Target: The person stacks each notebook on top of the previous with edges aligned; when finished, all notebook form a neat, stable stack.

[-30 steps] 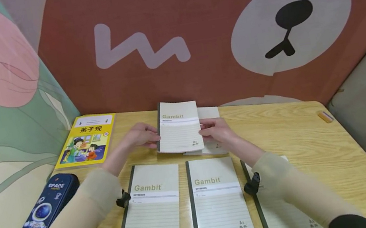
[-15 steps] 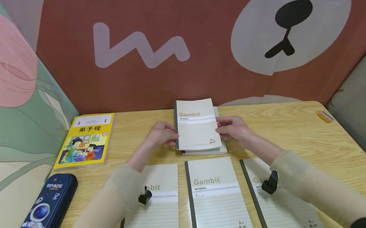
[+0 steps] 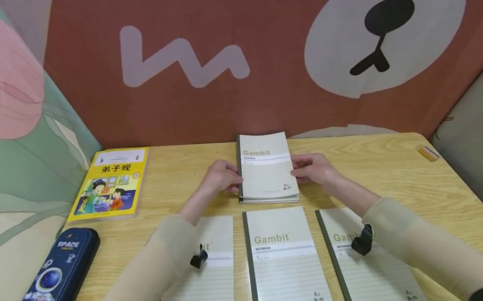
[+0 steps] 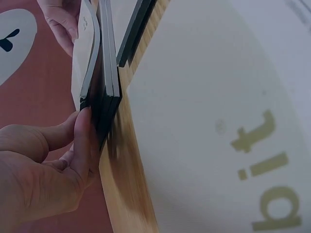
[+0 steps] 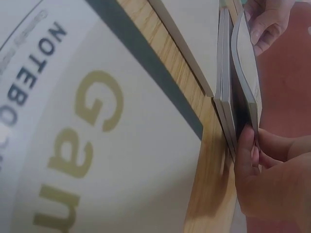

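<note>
At the back of the table, a Gambit notebook (image 3: 267, 167) with a dark spine is held between both hands. My left hand (image 3: 222, 176) pinches its spine edge, thumb above and fingers below. The opposite edge is pinched by my right hand (image 3: 316, 167). In the left wrist view, the held notebook bows slightly over two stacked notebooks (image 4: 109, 53), a narrow gap between them. The right wrist view shows the same stack (image 5: 225, 73) under it. From the head, the upper notebook covers nearly all of the stack, whose front edge peeks out below.
Nearer the front lie three more Gambit notebooks in a row: left (image 3: 203, 295), middle (image 3: 285, 271) and right (image 3: 378, 282). A yellow picture book (image 3: 108, 186) and a navy space pencil case (image 3: 47, 297) lie left. A small orange-and-white block (image 3: 428, 153) sits far right.
Both hands have carried the notebook rightward and slightly down, from overlapping the stack's left side to lining up over it. The notebooks in the front row stay put.
</note>
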